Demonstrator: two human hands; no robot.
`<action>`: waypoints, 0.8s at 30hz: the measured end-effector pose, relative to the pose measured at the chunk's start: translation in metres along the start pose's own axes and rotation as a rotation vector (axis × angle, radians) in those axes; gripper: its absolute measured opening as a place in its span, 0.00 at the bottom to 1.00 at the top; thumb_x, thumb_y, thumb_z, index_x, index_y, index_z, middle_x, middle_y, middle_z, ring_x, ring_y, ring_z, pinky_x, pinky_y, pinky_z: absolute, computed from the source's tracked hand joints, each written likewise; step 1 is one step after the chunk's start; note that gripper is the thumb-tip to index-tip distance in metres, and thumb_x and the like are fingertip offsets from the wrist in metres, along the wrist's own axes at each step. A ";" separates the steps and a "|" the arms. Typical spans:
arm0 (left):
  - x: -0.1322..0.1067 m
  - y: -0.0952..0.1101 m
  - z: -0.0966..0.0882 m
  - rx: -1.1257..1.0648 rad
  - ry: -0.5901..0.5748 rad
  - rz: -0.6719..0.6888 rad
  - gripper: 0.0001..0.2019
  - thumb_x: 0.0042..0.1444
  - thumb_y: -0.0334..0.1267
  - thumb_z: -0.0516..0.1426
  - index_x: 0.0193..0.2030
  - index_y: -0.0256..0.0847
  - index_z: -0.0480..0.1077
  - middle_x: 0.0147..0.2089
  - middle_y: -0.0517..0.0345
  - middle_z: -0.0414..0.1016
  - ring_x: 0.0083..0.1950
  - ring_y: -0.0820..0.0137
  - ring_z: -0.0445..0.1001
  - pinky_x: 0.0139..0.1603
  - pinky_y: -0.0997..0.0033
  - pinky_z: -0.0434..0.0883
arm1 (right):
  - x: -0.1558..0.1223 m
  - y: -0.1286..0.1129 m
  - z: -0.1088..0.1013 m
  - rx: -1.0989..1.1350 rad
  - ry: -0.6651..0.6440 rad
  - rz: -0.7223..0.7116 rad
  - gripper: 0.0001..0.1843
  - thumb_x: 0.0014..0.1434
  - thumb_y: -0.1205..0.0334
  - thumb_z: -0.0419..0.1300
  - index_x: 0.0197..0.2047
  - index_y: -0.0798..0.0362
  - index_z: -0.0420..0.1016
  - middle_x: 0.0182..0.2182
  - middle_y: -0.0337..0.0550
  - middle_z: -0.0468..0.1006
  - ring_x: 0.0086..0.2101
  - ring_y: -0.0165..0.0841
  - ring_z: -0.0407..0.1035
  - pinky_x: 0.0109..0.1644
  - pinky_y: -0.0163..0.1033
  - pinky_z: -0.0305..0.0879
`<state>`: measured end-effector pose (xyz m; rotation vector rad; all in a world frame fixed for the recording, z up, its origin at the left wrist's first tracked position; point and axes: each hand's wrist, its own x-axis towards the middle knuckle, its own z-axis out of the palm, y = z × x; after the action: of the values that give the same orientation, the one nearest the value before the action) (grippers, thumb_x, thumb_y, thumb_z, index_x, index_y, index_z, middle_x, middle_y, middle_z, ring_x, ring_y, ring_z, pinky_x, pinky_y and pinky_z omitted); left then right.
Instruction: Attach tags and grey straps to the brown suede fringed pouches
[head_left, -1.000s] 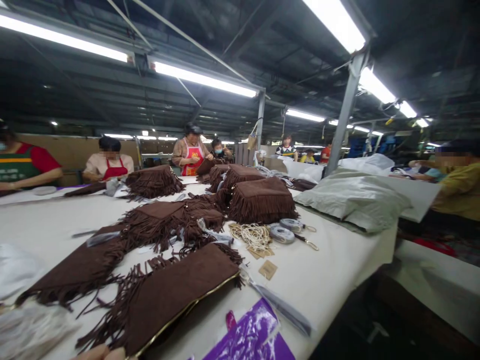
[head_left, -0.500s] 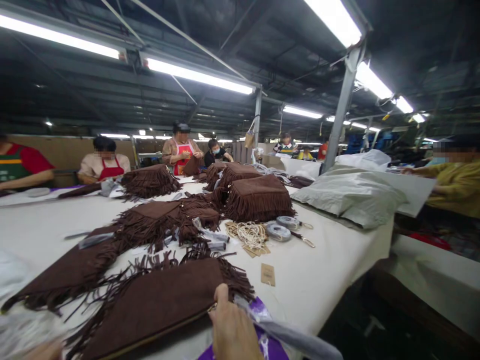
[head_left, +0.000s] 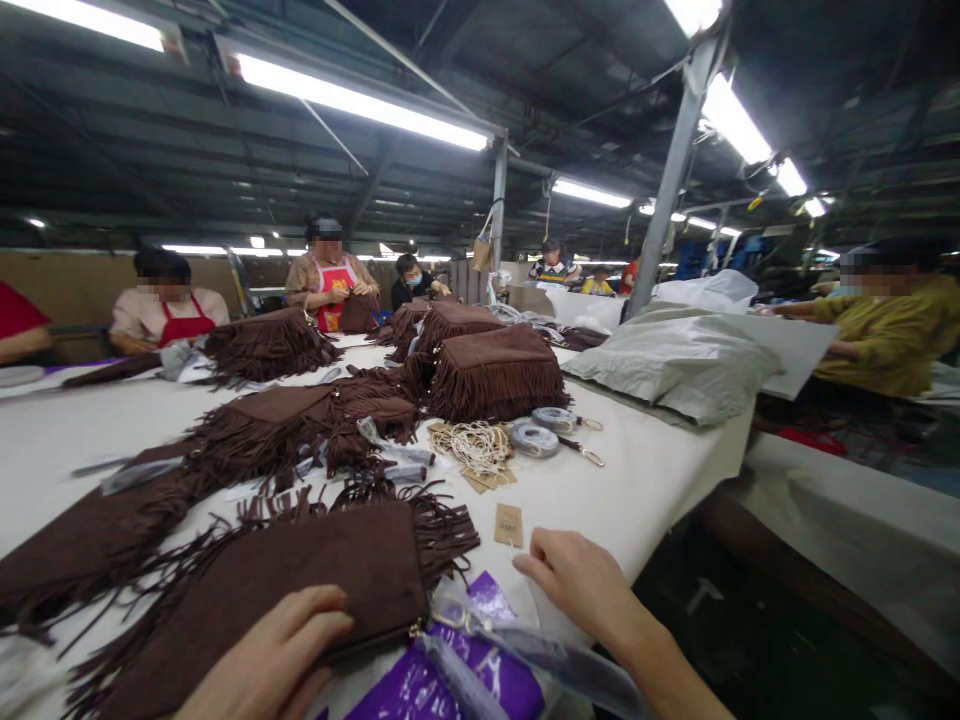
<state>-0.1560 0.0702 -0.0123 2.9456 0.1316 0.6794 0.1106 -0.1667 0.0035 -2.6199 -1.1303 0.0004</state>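
In the head view a dark brown suede bag [head_left: 300,590] with long fringe lies flat in front of me, its zipped edge towards me. My left hand [head_left: 277,650] rests on its near part with the fingers stretched out. Right of the bag, my right hand [head_left: 577,580] is over the table with its fingers bent together. Its fingertips are beside the string of a brown card tag [head_left: 508,524], and whether they pinch it is hidden. A strap wrapped in clear plastic [head_left: 555,655] runs from the bag's corner over a purple plastic sheet [head_left: 450,680].
Beyond the bag are more fringed brown bags [head_left: 495,375], a heap of tags with cream strings [head_left: 476,447] and wrapped coiled straps [head_left: 534,440]. A grey-green plastic cover [head_left: 675,375] lies at the table's right side. Several co-workers sit or stand around.
My right hand has left the bag's zip and moved right to the card tag. My left hand has come into fuller view onto the bag. The camera view has turned slightly right and down.
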 end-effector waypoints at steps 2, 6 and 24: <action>0.029 0.028 0.015 -0.096 -0.197 0.005 0.19 0.60 0.35 0.51 0.56 0.53 0.70 0.61 0.56 0.69 0.59 0.61 0.69 0.60 0.66 0.67 | 0.001 0.005 0.010 -0.011 -0.015 -0.017 0.05 0.60 0.65 0.58 0.32 0.53 0.72 0.33 0.47 0.80 0.37 0.41 0.75 0.34 0.38 0.57; 0.075 0.059 0.022 -0.201 -0.371 -0.079 0.20 0.55 0.26 0.49 0.52 0.43 0.72 0.58 0.50 0.70 0.56 0.58 0.67 0.60 0.58 0.64 | -0.001 0.007 0.032 0.060 0.002 -0.045 0.08 0.59 0.75 0.54 0.35 0.52 0.69 0.38 0.49 0.78 0.39 0.40 0.74 0.37 0.39 0.59; 0.117 0.107 0.027 -1.391 -0.417 -0.532 0.25 0.35 0.29 0.51 0.46 0.38 0.67 0.29 0.62 0.72 0.22 0.78 0.61 0.21 0.79 0.54 | 0.005 -0.043 -0.013 1.576 -0.121 -0.050 0.24 0.48 0.45 0.69 0.35 0.52 0.65 0.21 0.31 0.73 0.18 0.27 0.71 0.16 0.27 0.66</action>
<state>-0.0335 -0.0254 0.0280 1.5307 0.2499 -0.0204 0.0852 -0.1383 0.0277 -1.1668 -0.6708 0.7154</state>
